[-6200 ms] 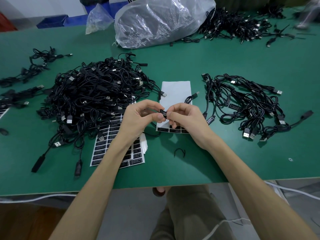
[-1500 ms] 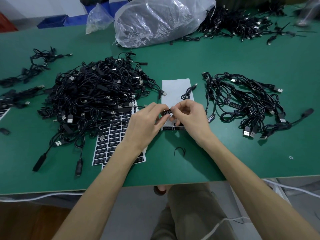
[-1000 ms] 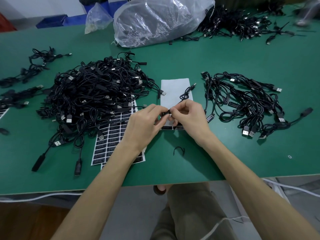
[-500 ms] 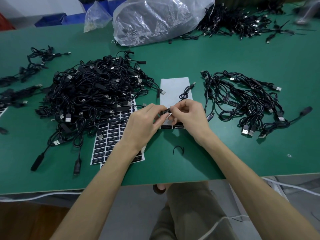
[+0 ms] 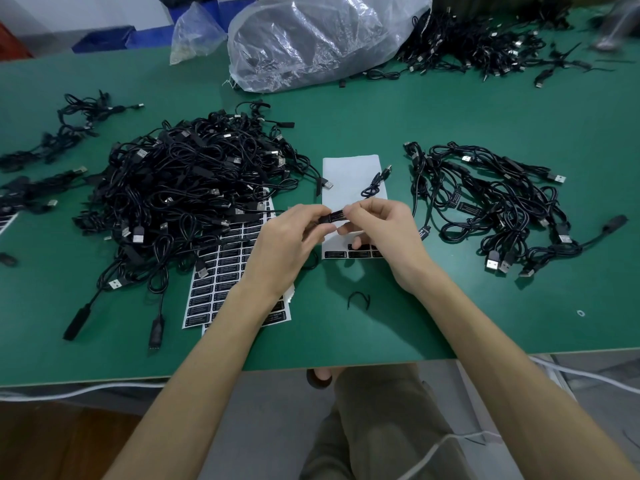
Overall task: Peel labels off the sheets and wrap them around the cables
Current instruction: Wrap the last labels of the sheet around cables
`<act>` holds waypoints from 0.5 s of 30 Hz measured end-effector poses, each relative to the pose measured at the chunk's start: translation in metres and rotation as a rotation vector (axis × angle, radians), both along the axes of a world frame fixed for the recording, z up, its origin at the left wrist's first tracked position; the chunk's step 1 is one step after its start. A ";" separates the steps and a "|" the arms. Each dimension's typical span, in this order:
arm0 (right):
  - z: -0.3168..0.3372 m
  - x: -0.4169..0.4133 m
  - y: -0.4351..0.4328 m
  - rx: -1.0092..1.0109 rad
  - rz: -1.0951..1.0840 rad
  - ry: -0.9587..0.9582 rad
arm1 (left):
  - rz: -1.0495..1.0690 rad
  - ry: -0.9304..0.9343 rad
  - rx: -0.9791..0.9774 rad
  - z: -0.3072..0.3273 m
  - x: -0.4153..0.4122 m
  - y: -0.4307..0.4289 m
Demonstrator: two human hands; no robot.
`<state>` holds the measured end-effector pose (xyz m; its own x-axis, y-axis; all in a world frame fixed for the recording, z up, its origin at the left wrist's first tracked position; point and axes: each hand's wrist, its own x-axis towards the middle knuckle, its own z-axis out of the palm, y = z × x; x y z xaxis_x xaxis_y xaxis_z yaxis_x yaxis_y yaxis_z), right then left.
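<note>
Green work table (image 5: 346, 109) fills the view, with a big crumpled clear plastic bag (image 5: 322, 39) at the far edge and blue bins behind it. Both hands meet above the table's middle. The left hand (image 5: 287, 247) and right hand (image 5: 384, 233) are each closed, thumb and fingers pinched, on one short black label (image 5: 335, 216) being folded around a cable (image 5: 375, 181); the label bridges the small gap between the two sets of fingertips. Its long axis runs left to right, tilted slightly up toward the right hand, so both hands are equally near and each holds one end. Judged: the wrap is partway pressed, and the next move depends on rolling across that axis. The cable's free end loops away beyond the right hand, over the nearly used-up sheet (image 5: 349, 174), which lies just beyond and beneath the hands; a last row of labels shows at its near edge. A fuller sheet (image 5: 221, 271) lies under and left of the left hand. The large pile of cables (image 5: 187, 188) sits left of the left hand; the smaller pile (image 5: 491, 209), several bearing labels, lies right of the right hand. Hidden: the cable under the label, how far the label is closed, and its print, too small to read.
</note>
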<state>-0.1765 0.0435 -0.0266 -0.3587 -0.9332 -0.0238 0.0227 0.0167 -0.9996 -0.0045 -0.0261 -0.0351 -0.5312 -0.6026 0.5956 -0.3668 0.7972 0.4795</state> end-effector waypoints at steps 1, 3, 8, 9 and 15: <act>0.000 0.000 0.000 -0.002 0.001 -0.011 | -0.003 0.007 0.004 0.000 0.000 0.000; 0.000 -0.001 0.000 -0.001 0.012 -0.039 | -0.009 0.020 0.018 -0.001 0.000 -0.001; 0.003 -0.004 0.001 -0.024 0.078 -0.138 | -0.014 0.024 -0.014 0.000 0.000 -0.002; 0.003 -0.004 0.001 -0.022 0.083 -0.127 | -0.015 0.023 -0.022 0.000 0.000 -0.002; -0.001 -0.003 0.000 -0.018 0.060 -0.026 | -0.007 0.030 -0.018 0.002 -0.001 0.001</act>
<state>-0.1796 0.0438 -0.0275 -0.3016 -0.9533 -0.0157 0.0482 0.0012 -0.9988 -0.0052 -0.0250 -0.0331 -0.5167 -0.5881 0.6222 -0.3468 0.8082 0.4759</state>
